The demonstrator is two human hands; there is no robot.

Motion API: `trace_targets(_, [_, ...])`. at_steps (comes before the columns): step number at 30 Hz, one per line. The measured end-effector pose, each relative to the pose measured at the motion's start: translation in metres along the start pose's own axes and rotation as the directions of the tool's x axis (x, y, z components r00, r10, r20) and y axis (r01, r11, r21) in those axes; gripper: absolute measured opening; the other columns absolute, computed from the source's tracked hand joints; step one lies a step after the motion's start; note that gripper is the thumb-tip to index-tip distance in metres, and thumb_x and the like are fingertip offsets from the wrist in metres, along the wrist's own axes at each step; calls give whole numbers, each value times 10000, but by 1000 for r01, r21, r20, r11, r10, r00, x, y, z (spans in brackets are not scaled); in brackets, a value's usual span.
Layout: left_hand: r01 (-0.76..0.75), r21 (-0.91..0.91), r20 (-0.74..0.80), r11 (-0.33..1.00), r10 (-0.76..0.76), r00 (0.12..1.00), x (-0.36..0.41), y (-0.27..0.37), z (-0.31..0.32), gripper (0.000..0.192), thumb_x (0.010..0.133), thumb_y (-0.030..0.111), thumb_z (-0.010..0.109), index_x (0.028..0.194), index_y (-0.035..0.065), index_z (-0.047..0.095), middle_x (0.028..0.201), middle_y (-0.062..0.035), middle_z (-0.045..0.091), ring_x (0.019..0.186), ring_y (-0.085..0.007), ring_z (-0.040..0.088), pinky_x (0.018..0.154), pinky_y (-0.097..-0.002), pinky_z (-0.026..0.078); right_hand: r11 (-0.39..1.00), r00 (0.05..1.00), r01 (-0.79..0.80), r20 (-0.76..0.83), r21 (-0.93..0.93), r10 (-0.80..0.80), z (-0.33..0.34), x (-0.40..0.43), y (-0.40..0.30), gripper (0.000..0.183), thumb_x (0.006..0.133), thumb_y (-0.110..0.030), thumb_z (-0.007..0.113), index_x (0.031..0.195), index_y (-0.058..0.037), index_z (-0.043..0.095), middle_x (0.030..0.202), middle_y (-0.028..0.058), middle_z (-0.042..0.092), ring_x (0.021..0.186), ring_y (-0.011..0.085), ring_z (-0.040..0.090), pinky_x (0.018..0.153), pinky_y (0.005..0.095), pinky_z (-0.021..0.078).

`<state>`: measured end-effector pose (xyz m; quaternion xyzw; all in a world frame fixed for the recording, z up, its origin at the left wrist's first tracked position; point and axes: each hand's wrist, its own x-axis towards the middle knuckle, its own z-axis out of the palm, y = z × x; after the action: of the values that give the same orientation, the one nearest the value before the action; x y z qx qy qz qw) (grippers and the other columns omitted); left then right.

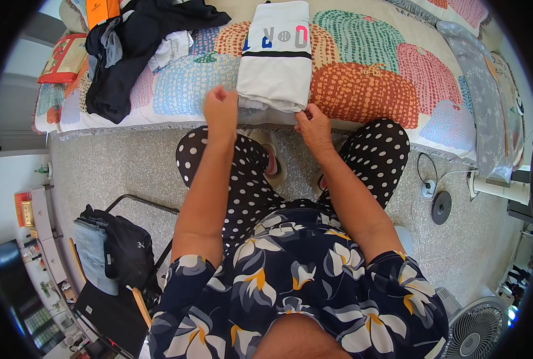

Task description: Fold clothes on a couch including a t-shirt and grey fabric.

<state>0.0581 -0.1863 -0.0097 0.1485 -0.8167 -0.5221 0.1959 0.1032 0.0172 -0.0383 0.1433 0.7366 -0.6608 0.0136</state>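
A white garment (275, 76) lies folded into a long rectangle on the patterned sofa cover (361, 94). It bears large coloured letters and a black stripe across its middle. At its near right corner, the thumb and fingers of my right hand (313, 128) pinch the hem. My left hand (221, 114) is raised beside the near left corner, fingers curled and slightly blurred. Whether it holds anything is hard to see. The garment's near edge looks loosely bunched between my hands.
Dark clothing (131, 54) lies in a heap to the left, with a white cloth (172, 49) beside it. A red-edged packet (62, 58) and an orange box (102, 11) are nearby. Folded jeans (93, 251) hang on a chair behind my left side. A fan (475, 332) stands behind my right.
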Motion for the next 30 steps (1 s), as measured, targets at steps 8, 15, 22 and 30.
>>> trace_targets(8, [813,-348,642,467,-514,570,-80,21,31,324,816,229,661,1040,27,543,948,-100,587,831,-246,574,722,-407,505,999,999,37,32,-24,-36,-16,-20,1,207,856,-205,594,905,-5,615,682,57,617,540,111,578,532,264,474])
trace_targets(15, [749,-214,656,627,-476,586,-42,26,54,266,813,191,655,1014,39,569,958,-110,596,821,-250,589,735,-399,506,988,983,-154,101,-12,154,-32,-49,21,236,885,-224,576,935,3,618,744,47,634,568,100,583,547,251,485])
trace_targets(22, [822,-378,748,426,-382,542,-44,11,58,184,798,119,640,952,28,596,881,-88,628,741,-212,608,661,-342,513,963,965,-243,125,119,229,-23,-50,2,265,886,-246,584,1007,-10,598,824,57,622,589,105,571,544,243,489])
trace_targets(30, [630,-581,593,515,-261,761,-42,23,56,192,820,64,625,1003,33,576,929,-72,627,811,-189,620,716,-323,517,970,994,-101,-13,222,107,2,-23,-28,299,860,-210,616,1076,-11,556,818,48,606,630,124,570,572,256,481])
